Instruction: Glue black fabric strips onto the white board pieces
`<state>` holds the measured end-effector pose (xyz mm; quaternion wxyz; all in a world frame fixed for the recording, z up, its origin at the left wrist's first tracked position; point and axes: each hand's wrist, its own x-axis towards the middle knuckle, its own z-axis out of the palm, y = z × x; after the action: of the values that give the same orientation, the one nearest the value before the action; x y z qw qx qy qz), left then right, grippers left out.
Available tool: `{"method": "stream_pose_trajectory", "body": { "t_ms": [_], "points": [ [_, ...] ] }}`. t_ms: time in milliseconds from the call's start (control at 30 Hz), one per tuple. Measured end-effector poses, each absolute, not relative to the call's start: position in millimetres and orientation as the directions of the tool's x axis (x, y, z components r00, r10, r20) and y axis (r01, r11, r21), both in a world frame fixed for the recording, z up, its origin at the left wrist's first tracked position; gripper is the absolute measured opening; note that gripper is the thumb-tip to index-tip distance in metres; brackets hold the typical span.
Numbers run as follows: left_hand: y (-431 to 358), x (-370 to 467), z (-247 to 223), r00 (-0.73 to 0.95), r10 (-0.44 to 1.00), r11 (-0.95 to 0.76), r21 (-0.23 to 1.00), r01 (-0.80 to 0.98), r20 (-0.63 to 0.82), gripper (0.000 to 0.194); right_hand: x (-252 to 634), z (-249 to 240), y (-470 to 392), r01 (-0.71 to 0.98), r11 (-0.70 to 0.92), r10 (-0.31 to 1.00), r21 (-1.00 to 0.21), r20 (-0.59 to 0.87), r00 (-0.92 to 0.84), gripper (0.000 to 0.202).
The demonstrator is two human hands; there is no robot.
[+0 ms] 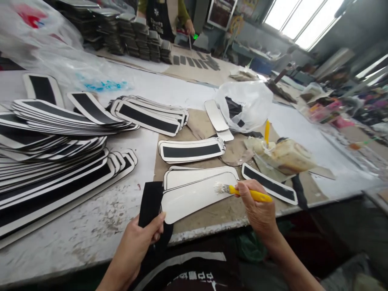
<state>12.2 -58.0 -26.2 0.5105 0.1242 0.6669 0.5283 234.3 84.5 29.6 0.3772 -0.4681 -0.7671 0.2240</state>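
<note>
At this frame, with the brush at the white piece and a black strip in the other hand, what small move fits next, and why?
Probably sweep the yellow-handled brush leftward along the white piece. Its bristles sit at that piece's right end, held by the right hand, and the rest of the surface looks bare. The left hand holds the black strip beside it, not yet laid on.

Left of the left hand's fingers (157, 224), bare counter (91, 226) lies open up to the fanned stack of black-striped panels (57, 178). Between the 2 hands a white panel (194, 196) fills the gap. Ahead of the right hand's fingers (247, 190), a glue tub (287, 155) and a striped piece (269, 184) crowd in.
</note>
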Motion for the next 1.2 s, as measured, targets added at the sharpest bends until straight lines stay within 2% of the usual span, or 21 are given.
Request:
{"method": "stream_pose_trajectory", "body": {
  "t_ms": [167,333,567,733,800,867,1033,1200],
  "points": [
    [-58.8,12.9,-28.1,-0.462,0.71,0.418,0.845,-0.332,-0.532,0.041,247.3,33.5,93.0,0.588,0.584,0.807,-0.56,0.475,-0.35,0.02],
    [-59.1,11.3,-26.3,-0.483,0.717,0.446,0.864,-0.234,-0.502,0.042,258.0,35.2,95.3,0.565,0.663,0.741,-0.491,0.539,-0.401,0.011],
    [-61.2,1.3,-17.7,-0.502,0.72,0.472,0.869,-0.152,-0.479,0.045,276.1,55.6,81.8,0.526,0.708,0.694,-0.472,0.603,-0.394,0.01],
    [-70.3,2.0,3.2,-0.427,0.738,0.493,0.85,-0.189,-0.523,0.046,295.5,82.8,59.5,0.505,0.656,0.731,-0.561,0.639,-0.24,0.012],
    [-71.1,8.6,8.1,-0.375,0.747,0.502,0.836,-0.223,-0.549,0.044,298.1,88.7,53.5,0.49,0.614,0.767,-0.618,0.615,-0.186,0.016],
    [-68.6,16.8,7.2,-0.368,0.752,0.485,0.837,-0.252,-0.547,0.042,294.4,88.3,51.1,0.447,0.591,0.799,-0.672,0.565,-0.206,0.018],
    [-58.1,30.5,-9.2,-0.464,0.694,0.436,0.834,-0.337,-0.55,0.037,260.8,65.5,51.0,0.361,0.626,0.754,-0.691,0.418,-0.507,0.017],
    [-62.8,30.1,-12.8,-0.545,0.639,0.411,0.84,-0.354,-0.542,0.04,227.5,46.4,46.3,0.367,0.6,0.714,-0.711,0.268,-0.647,0.022]
  ]
}}
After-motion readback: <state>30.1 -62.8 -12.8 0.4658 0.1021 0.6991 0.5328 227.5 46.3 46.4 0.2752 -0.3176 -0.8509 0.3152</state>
